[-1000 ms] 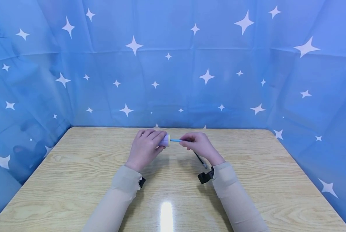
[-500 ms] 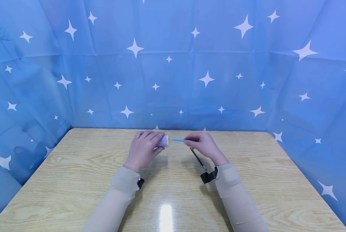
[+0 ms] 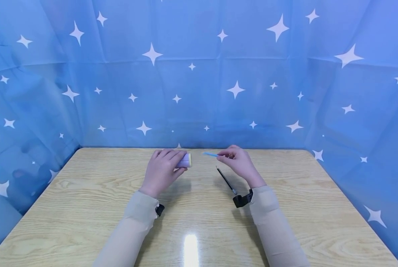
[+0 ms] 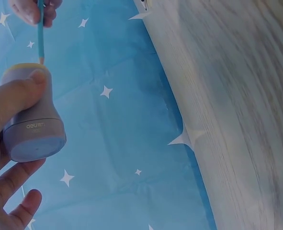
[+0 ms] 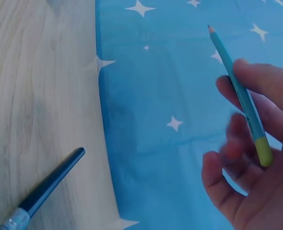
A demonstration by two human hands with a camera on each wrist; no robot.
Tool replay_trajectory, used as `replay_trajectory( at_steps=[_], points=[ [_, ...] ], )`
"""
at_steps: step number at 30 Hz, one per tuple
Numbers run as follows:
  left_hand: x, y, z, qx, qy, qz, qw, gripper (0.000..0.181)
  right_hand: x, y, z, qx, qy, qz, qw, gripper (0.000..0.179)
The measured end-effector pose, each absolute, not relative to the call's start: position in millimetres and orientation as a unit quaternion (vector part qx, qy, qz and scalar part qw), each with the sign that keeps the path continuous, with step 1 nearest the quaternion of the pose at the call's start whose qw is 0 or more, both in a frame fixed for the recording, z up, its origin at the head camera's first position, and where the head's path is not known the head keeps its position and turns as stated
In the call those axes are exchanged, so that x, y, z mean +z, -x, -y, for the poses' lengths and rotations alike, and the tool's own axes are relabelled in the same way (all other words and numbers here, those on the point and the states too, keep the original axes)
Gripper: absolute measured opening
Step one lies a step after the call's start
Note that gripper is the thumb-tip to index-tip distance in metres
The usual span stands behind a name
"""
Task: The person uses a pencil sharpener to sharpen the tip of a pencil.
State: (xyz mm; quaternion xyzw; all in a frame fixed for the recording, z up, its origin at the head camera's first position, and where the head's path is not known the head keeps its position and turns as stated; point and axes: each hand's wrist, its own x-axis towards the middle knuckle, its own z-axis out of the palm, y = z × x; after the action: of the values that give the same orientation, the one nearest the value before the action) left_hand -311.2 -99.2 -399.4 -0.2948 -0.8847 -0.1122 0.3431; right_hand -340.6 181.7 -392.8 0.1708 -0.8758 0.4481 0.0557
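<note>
A light purple pencil sharpener [image 3: 184,160] with a yellowish rim is gripped by my left hand [image 3: 161,170], thumb on one side and fingers round the other. Its rimmed end faces right, and lettering shows on the body of the sharpener [image 4: 33,115] in the left wrist view. My right hand [image 3: 238,163] pinches a blue pencil [image 3: 210,154] between thumb and forefinger. In the right wrist view, the pencil [image 5: 242,96] has a bare-wood point and a yellow-green end near the palm. Its point faces the sharpener, with a gap between them in the head view.
A black pencil [image 3: 226,180] lies on the wooden table [image 3: 85,207] below my right hand, its point away from me. Blue star-printed cloth [image 3: 199,107] hangs behind the table and at both sides. Each wrist carries a black camera [image 3: 241,200].
My right hand has drawn the blue pencil away from the sharpener, to the right and slightly up, and its point now shows. My left hand has shifted slightly left with the sharpener.
</note>
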Motion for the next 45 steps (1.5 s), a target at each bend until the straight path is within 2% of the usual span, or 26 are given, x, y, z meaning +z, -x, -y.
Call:
replay_trajectory(
  at_steps=[4,11,45],
  points=[
    [-399,311,99,-0.119,0.298,0.883,0.342,0.049,-397,344,-186,0.457,-0.153,0.874,0.068,0.02],
    [-401,311,99,-0.124,0.305,0.877,0.349,0.05,-403,349,-190,0.472,-0.133,0.87,0.052,0.025],
    [-399,313,104,-0.12,0.292,0.883,0.348,0.05,-404,350,-193,0.468,-0.118,0.875,0.038,0.029]
  ],
)
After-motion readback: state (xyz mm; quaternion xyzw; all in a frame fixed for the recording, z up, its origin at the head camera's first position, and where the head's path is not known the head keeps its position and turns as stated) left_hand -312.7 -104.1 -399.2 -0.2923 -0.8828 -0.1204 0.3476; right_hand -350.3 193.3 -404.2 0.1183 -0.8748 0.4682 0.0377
